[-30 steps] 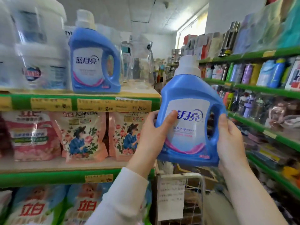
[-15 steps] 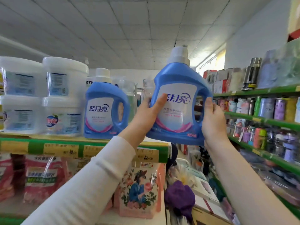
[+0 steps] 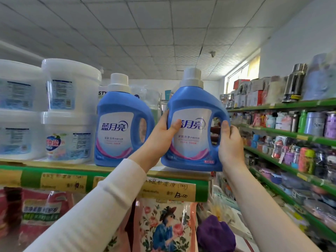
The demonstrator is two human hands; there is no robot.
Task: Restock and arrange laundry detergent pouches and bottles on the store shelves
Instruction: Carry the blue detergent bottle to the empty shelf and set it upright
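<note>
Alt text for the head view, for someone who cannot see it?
The left hand and right hand hold a blue detergent bottle at the top shelf, right of a matching bottle standing there. White tubs are stacked further left.

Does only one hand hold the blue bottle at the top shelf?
No, the left hand and right hand both grip the bottle by its sides.
</note>
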